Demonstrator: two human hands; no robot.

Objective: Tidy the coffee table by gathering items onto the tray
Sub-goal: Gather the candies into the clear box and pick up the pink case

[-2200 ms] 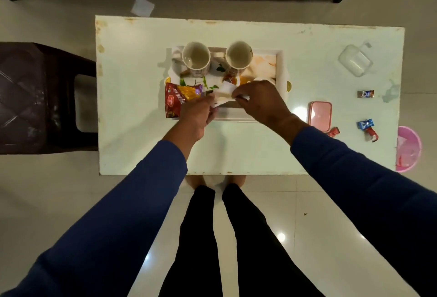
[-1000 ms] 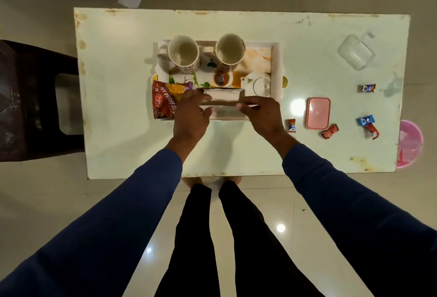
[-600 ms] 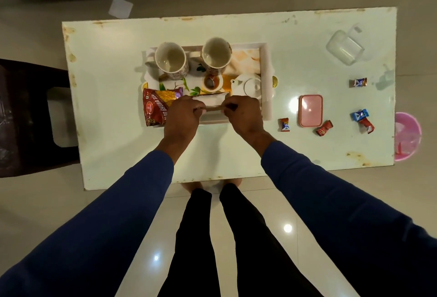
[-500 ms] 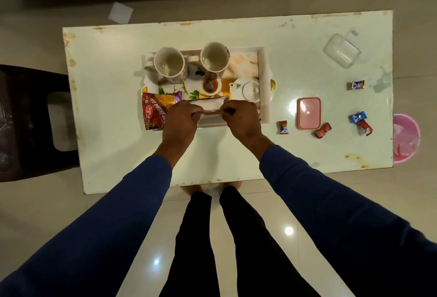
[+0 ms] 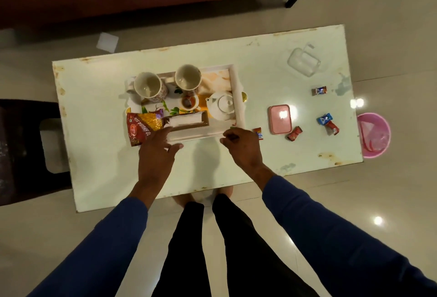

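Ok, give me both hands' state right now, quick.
Left hand: open, fingers extended, holding nothing, at the tray's near edge.
Right hand: fingers curled; whether it holds anything cannot be told.

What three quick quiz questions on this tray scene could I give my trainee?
1. True or false: the snack packet overhangs the tray's left side.
2. How many mugs stand on the tray?
3. Which lies nearest the right hand: A pink box, B candy, C clear container?

Key: 1 true; 2 two, one mug and another; 3 B.
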